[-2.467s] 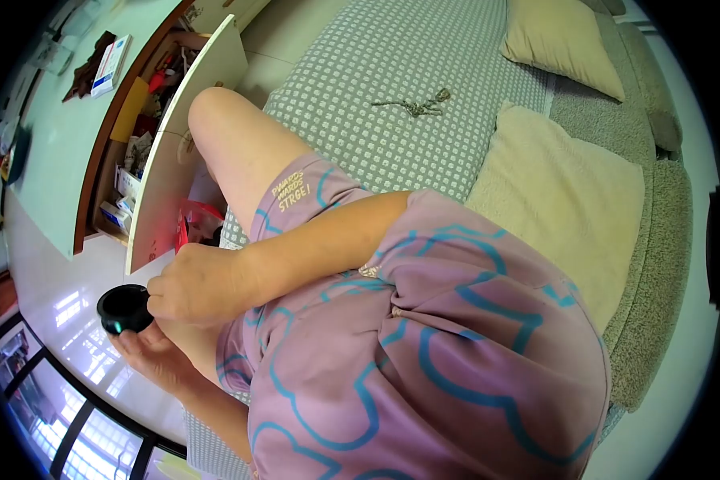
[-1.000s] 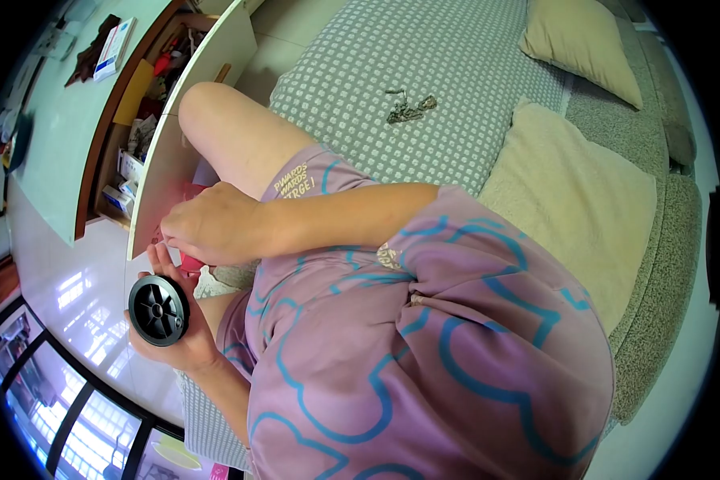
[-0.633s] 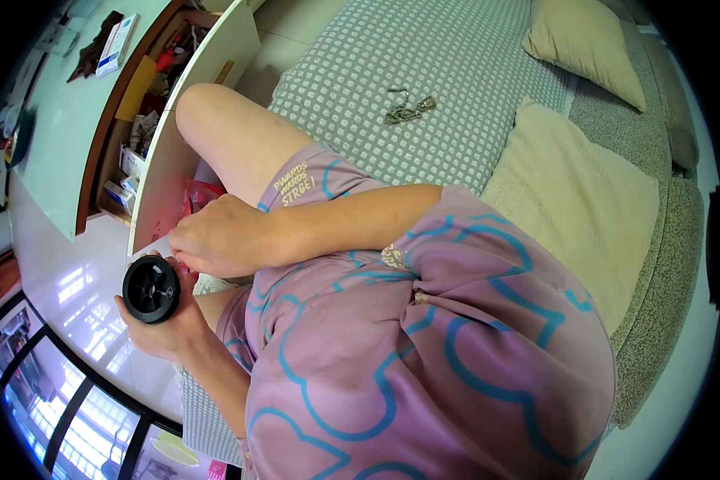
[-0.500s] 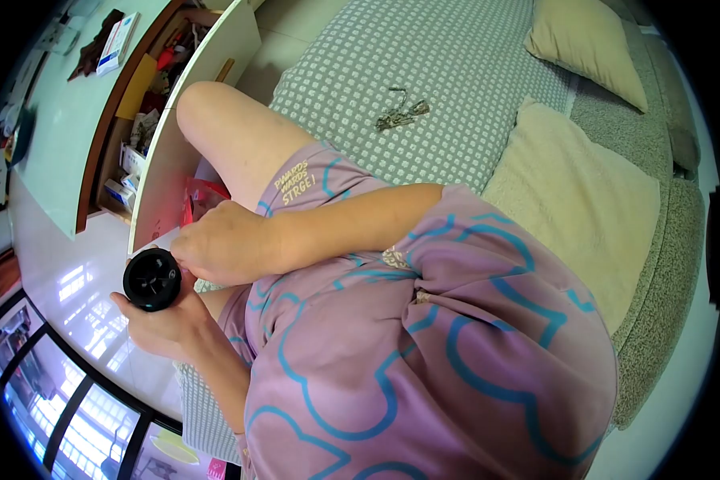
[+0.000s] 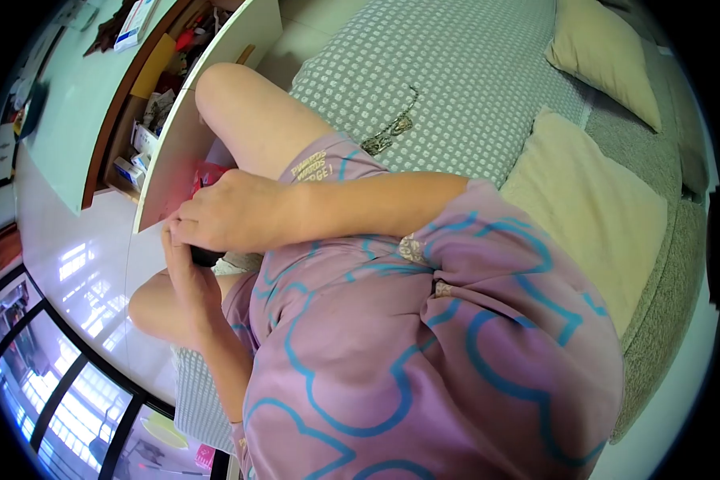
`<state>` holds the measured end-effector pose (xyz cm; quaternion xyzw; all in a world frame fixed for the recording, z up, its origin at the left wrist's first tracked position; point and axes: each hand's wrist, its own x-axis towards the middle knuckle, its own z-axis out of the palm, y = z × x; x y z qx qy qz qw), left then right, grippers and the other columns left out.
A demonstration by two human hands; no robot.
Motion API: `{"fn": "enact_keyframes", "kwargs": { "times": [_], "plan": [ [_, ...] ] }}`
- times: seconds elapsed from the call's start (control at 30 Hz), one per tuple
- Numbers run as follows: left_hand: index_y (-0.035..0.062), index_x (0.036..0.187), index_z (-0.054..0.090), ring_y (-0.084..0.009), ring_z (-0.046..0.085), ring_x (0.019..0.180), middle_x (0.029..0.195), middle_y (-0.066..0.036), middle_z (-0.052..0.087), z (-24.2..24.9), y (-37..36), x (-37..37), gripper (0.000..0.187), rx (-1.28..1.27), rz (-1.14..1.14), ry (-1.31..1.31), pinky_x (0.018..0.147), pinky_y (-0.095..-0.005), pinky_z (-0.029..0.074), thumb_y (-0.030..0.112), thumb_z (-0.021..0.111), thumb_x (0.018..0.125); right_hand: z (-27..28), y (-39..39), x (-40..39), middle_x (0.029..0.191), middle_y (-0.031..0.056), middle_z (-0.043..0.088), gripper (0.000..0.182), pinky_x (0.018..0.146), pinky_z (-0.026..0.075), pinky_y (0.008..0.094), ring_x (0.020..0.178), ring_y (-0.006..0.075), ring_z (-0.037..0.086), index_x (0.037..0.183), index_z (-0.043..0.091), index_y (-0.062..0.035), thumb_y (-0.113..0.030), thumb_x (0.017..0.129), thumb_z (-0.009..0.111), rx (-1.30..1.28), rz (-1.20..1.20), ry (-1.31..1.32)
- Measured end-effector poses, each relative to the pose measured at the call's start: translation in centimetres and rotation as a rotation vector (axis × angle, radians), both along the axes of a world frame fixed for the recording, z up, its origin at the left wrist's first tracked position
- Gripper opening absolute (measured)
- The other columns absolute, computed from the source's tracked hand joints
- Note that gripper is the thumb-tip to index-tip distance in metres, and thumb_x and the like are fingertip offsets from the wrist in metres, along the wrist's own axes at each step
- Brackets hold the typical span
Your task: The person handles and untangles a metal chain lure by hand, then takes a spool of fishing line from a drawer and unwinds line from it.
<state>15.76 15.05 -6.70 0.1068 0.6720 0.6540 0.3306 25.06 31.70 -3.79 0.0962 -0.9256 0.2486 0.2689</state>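
My left hand (image 5: pixel 186 280) comes up from below my lap, its fingers wrapped around a black round reel (image 5: pixel 206 257). Only a dark sliver of the reel shows between my two hands. My right hand (image 5: pixel 224 214) reaches across my thigh and lies over the reel with curled fingers. Its fingertips meet those of my left hand. What the right hand grips is hidden. A red item (image 5: pixel 210 172) peeks out just behind the right hand, beside the white cabinet door (image 5: pixel 186 132).
I sit on a bed with a grey checked cover (image 5: pixel 448 64). A small metal chain or key bunch (image 5: pixel 390 130) lies on it. Two beige pillows (image 5: pixel 596 200) are to the right. An open cabinet (image 5: pixel 148 108) holds several small items. A glossy floor (image 5: pixel 80 264) is on the left.
The reel was in plain view in my left hand. It has moved in under my right hand and is almost hidden. The view has shifted, so the bed items sit lower.
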Motion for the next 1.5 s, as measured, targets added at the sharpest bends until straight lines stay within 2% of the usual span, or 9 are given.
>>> {"fn": "enact_keyframes", "kwargs": {
  "times": [0.1,0.2,0.27,0.5,0.83,1.0,1.1,1.33,1.5],
  "plan": [
    [0.0057,0.135,0.046,-0.016,0.049,0.121,0.132,-0.006,0.05,0.3,-0.6,0.4,0.049,0.122,-0.098,-0.204,0.1,-0.0343,0.04,0.037,0.051,0.098,-0.2,0.9,-0.1,0.087,0.0039,0.063,0.01,0.058,0.054,0.0344,0.078,0.0207,0.067,0.092,0.059,-0.0089,-0.013,0.084,0.055,-0.012,0.056,-0.055],
    [0.0053,0.139,0.043,-0.0168,0.047,0.123,0.134,-0.007,0.048,0.9,-0.8,0.6,0.053,0.126,-0.177,-0.104,0.101,-0.033,0.038,0.036,0.054,0.097,0.1,1.0,0.1,0.084,0.0032,0.061,0.008,0.057,0.053,0.0332,0.077,0.0198,0.066,0.09,0.058,-0.0097,-0.013,0.084,0.055,-0.029,0.079,-0.064],
    [0.0045,0.14,0.043,-0.017,0.05,0.116,0.126,-0.009,0.053,1.0,-0.5,0.8,0.054,0.077,-0.045,-0.048,0.102,-0.0316,0.038,0.027,0.058,0.094,-0.1,1.0,0.1,0.082,0.003,0.06,0.007,0.056,0.052,0.0327,0.076,0.0193,0.065,0.089,0.058,-0.0099,-0.013,0.083,0.055,-0.023,0.076,-0.068],
    [0.0039,0.138,0.047,-0.0154,0.053,0.111,0.124,-0.008,0.056,1.9,-1.3,-0.1,0.059,-0.135,-0.314,0.067,0.097,-0.0294,0.041,0.02,0.07,0.086,-0.3,1.6,-0.2,0.077,0.0022,0.055,0.009,0.053,0.051,0.0314,0.071,0.0177,0.062,0.088,0.056,-0.0091,-0.015,0.08,0.057,0.034,0.101,-0.002],
    [-0.0009,0.139,0.045,-0.0187,0.047,0.121,0.129,-0.009,0.053,3.2,-0.7,1.1,0.055,-0.046,-0.223,-0.036,0.105,-0.0329,0.034,0.017,0.059,0.089,-0.8,2.1,-0.7,0.078,0.0017,0.053,0.012,0.052,0.05,0.0316,0.07,0.0175,0.061,0.093,0.058,-0.0113,-0.014,0.081,0.058,0.022,0.109,-0.002],
    [0.0002,0.126,0.051,-0.0153,0.05,0.113,0.119,-0.007,0.056,2.9,0.1,1.5,0.04,0.1,-0.088,-0.186,0.099,-0.0293,0.036,0.019,0.053,0.091,-0.9,1.9,-0.7,0.078,0.0013,0.052,0.012,0.051,0.049,0.0307,0.07,0.0168,0.061,0.094,0.058,-0.0117,-0.014,0.082,0.058,-0.011,0.108,0.019],
    [0.0007,0.124,0.051,-0.0186,0.054,0.107,0.115,-0.009,0.058,2.9,0.6,1.8,0.043,0.023,-0.078,-0.085,0.091,-0.0328,0.042,0.028,0.052,0.09,-0.8,1.7,-0.6,0.078,0.0011,0.053,0.012,0.051,0.049,0.03,0.07,0.0163,0.061,0.095,0.059,-0.0117,-0.014,0.082,0.058,0.009,0.073,0.01],
    [0.002,0.113,0.053,-0.0179,0.056,0.089,0.105,-0.009,0.059,1.8,-0.1,0.7,0.032,0.017,-0.055,-0.136,0.084,-0.0307,0.044,0.024,0.052,0.089,-0.9,1.9,-0.3,0.078,0.001,0.054,0.011,0.053,0.049,0.0301,0.07,0.0167,0.061,0.092,0.061,-0.0117,-0.013,0.082,0.06,-0.026,0.067,0.015],
    [0.0031,0.101,0.055,-0.0146,0.057,0.093,0.106,-0.009,0.061,1.3,-0.7,-0.5,0.02,0.184,0.117,-0.233,0.08,-0.0282,0.046,-0.001,0.055,0.082,-1.9,1.7,-0.3,0.08,0.0025,0.057,0.007,0.055,0.05,0.0324,0.072,0.0199,0.062,0.09,0.06,-0.011,-0.013,0.083,0.06,-0.123,0.066,-0.01]
  ]
}}
